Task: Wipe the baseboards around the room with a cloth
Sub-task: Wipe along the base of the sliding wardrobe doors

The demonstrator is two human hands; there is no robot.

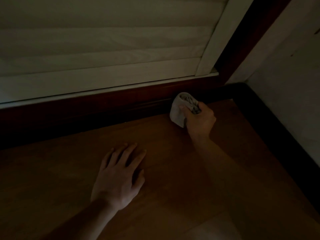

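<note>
Dim view down into a corner of a room. Toward 3 o'clock from the middle, grips a bunched pale grey cloth (177, 112) in the right hand (199, 121), with thumb and fingers curled tight round the wad and a loose flap hanging down at the 9 o'clock side of the fist. Holds the cloth against the lower part of the dark reddish-brown wooden baseboard (103, 108), right where it meets the orange-brown wooden floor (173, 170); too dark to tell how firmly cloth and wood touch. Reaches in with the right forearm from 5 o'clock.

At 7 o'clock, rests the left hand (119, 175) flat on the floor, palm down, with fingers straight and slightly spread and pointing toward 1 o'clock, holding nothing. Well apart from the cloth and the baseboard.

From 9 o'clock to 2 o'clock, the baseboard along the foot of a white slatted shutter panel (103, 40), which fills the upper part of the view from 10 to 12 o'clock. At 1 o'clock, beside the panel's edge, a dark brown upright frame post (242, 40). At 2 o'clock, a corner, close to the cloth; from there down to 4 o'clock, a second dark baseboard (277, 135) under a pale plain wall (285, 84).
</note>
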